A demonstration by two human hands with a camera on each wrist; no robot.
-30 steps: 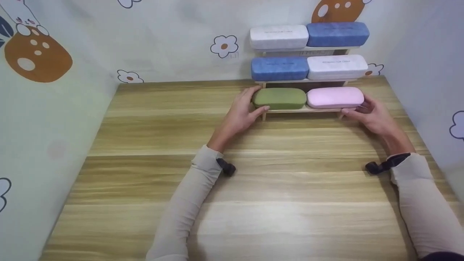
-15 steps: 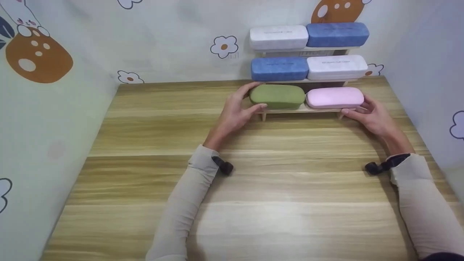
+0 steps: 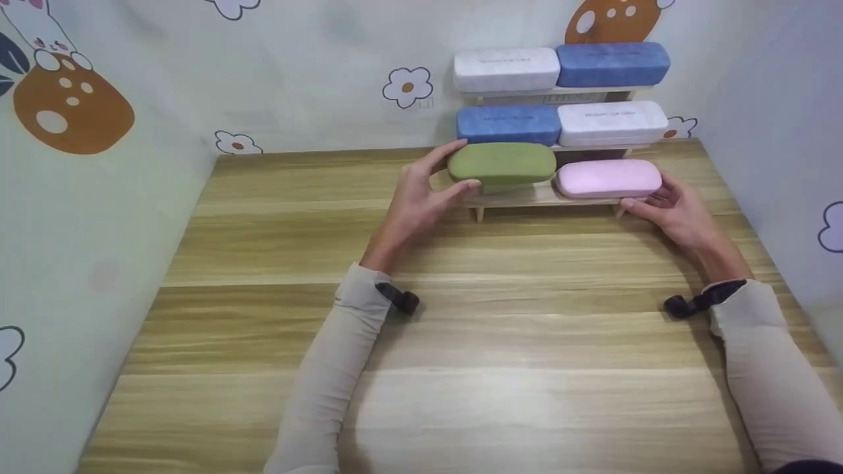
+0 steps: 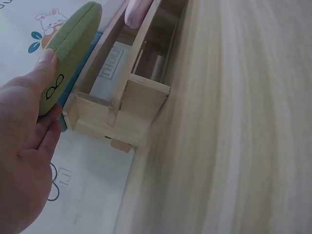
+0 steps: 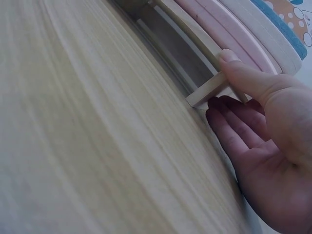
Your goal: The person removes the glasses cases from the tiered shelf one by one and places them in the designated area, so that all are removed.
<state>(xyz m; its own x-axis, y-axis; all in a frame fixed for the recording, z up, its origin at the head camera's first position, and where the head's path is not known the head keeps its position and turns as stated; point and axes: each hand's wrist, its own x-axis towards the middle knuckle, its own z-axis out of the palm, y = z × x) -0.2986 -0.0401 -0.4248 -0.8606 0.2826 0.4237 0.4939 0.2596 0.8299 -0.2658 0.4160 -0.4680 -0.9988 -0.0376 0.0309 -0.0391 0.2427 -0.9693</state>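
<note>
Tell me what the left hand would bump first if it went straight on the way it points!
Probably the lower blue case, bumped by the green case that the left hand holds, though the depth between them is unclear.

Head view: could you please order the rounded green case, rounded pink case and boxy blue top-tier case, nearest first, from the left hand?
1. Rounded green case, gripped in the left hand.
2. Rounded pink case, on the wooden rack, bottom tier, right.
3. Boxy blue case, top tier, right.
</note>
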